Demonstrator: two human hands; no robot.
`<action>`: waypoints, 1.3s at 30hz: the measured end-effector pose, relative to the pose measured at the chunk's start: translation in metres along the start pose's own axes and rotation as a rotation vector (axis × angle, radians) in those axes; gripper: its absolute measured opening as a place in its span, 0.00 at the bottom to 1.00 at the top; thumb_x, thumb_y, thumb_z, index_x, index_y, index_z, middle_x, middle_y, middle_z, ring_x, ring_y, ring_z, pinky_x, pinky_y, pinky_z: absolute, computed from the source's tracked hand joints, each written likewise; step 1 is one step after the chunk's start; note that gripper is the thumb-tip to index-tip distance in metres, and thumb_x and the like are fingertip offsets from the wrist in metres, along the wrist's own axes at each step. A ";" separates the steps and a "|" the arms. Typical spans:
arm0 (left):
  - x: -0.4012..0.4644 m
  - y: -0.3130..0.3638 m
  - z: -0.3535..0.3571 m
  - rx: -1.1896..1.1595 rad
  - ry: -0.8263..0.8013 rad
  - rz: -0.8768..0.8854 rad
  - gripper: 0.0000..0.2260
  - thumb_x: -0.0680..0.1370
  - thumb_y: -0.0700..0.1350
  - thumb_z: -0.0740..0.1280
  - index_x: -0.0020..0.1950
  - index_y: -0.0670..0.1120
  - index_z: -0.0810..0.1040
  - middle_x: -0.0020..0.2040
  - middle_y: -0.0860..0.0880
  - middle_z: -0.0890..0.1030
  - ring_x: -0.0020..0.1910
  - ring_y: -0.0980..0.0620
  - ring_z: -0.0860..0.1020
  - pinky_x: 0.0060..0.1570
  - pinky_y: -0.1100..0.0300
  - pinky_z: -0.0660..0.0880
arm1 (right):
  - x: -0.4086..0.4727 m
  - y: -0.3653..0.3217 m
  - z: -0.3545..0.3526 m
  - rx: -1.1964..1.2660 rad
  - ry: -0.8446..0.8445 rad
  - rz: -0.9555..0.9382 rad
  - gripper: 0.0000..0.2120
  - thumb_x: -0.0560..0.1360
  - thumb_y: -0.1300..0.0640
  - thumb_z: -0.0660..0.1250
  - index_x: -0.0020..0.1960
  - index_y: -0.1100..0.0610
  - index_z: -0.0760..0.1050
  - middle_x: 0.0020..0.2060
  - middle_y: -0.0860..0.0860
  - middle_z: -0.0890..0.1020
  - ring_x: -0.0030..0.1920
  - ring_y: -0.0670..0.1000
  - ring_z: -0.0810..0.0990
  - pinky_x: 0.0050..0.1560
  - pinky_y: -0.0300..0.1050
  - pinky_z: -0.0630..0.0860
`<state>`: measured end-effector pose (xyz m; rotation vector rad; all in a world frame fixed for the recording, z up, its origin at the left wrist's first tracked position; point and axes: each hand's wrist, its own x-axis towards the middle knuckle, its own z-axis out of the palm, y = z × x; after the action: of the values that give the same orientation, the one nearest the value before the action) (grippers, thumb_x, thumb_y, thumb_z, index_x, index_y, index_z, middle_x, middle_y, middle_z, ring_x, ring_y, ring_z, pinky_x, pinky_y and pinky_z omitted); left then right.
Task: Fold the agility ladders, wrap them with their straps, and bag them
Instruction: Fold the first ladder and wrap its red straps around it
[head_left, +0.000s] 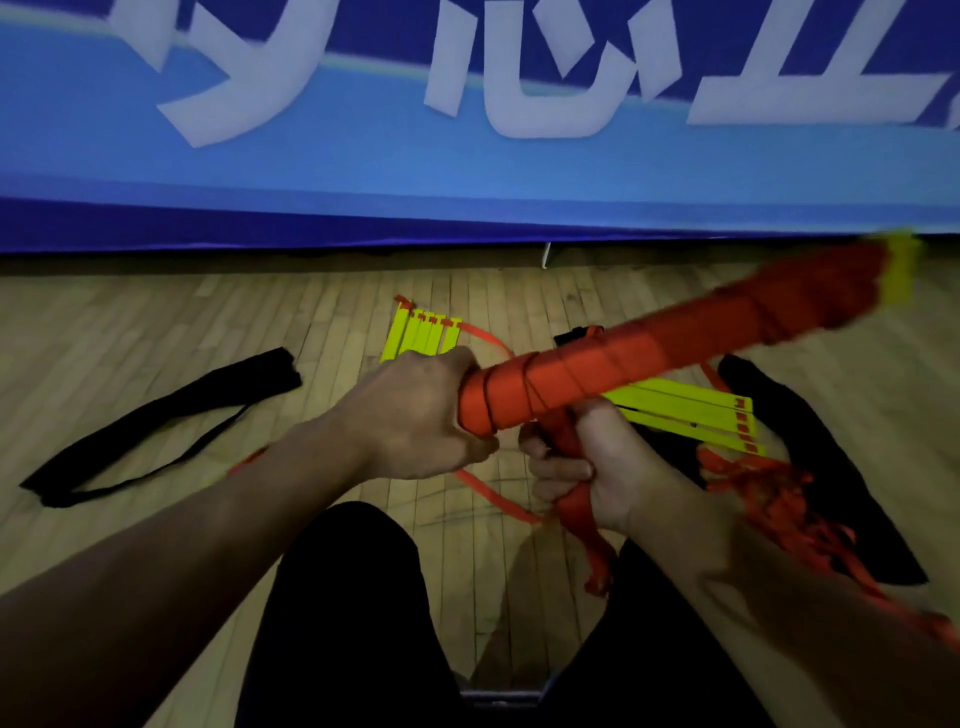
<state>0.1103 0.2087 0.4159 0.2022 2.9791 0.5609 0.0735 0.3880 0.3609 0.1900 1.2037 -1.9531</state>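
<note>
Strap-wrapped ladder bundle held mid-air, angled far-right. My left hand grips its near end; my right hand clenches the loose strap tail. Two folded ladders and black bags lie on the floor.

You have one folded ladder bundle raised off the floor, tilted up to the right, wound in orange strap, yellow rung ends showing at its blurred far tip. Two more folded yellow ladders lie on the wood, loose orange straps trailing. Black bags lie flat at either side.
</note>
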 end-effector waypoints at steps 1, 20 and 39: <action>-0.002 0.000 0.005 -0.018 0.019 -0.066 0.20 0.69 0.57 0.74 0.54 0.52 0.70 0.42 0.54 0.77 0.41 0.51 0.79 0.45 0.53 0.78 | -0.003 0.001 0.004 -0.008 0.028 -0.047 0.19 0.80 0.45 0.56 0.38 0.57 0.68 0.23 0.50 0.71 0.16 0.42 0.57 0.20 0.32 0.54; -0.021 -0.022 0.022 -0.556 -0.190 -0.178 0.29 0.68 0.60 0.77 0.58 0.50 0.66 0.50 0.53 0.77 0.49 0.55 0.78 0.47 0.60 0.75 | -0.002 0.026 0.005 -0.399 0.197 -0.300 0.19 0.67 0.37 0.71 0.34 0.52 0.72 0.27 0.51 0.67 0.22 0.45 0.60 0.24 0.37 0.54; -0.039 0.000 0.086 0.417 0.031 -0.092 0.32 0.77 0.64 0.61 0.73 0.47 0.55 0.63 0.46 0.72 0.59 0.44 0.76 0.54 0.49 0.74 | 0.011 0.021 0.004 -0.573 0.344 0.030 0.27 0.74 0.32 0.66 0.35 0.56 0.76 0.26 0.51 0.71 0.20 0.45 0.62 0.24 0.36 0.57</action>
<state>0.1600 0.2333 0.3387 0.0868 3.0794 -0.0737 0.0817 0.3742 0.3433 0.2467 1.9200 -1.5085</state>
